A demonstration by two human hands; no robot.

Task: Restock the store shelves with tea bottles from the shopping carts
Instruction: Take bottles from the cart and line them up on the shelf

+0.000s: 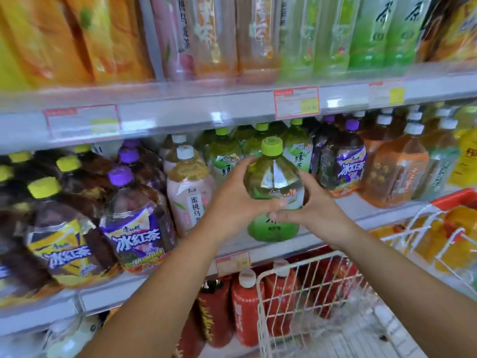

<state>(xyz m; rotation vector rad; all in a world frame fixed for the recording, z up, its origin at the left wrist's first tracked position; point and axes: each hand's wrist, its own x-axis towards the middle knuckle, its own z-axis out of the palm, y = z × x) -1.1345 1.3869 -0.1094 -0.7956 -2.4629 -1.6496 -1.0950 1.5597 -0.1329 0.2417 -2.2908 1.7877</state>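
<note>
Holding green bottle (pixel 273 177) upright at front edge of middle shelf (pixel 116 295), between pink bottle (pixel 189 195) and purple-capped bottle (pixel 343 166); left grip (pixel 232 200) and right grip (pixel 318 206) each curled round its sides.

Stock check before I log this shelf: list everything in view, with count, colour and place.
held tea bottle: one, green, green cap, in front of the middle shelf
green tea bottles: several, green caps, middle shelf behind it
peach tea bottles: at least two, pink, white caps, left of the green ones
iced tea bottles: several, dark, purple or yellow caps, middle shelf left; more purple ones right
orange tea bottles: several, white caps, middle shelf right
top-shelf bottles: many, orange, pink, green, blurred
red bottles: several, bottom shelf
price tags: four, red-edged, shelf fronts
shopping carts: two, white wire, lower right
left hand: grips the held bottle's left side
right hand: grips its right side
</note>
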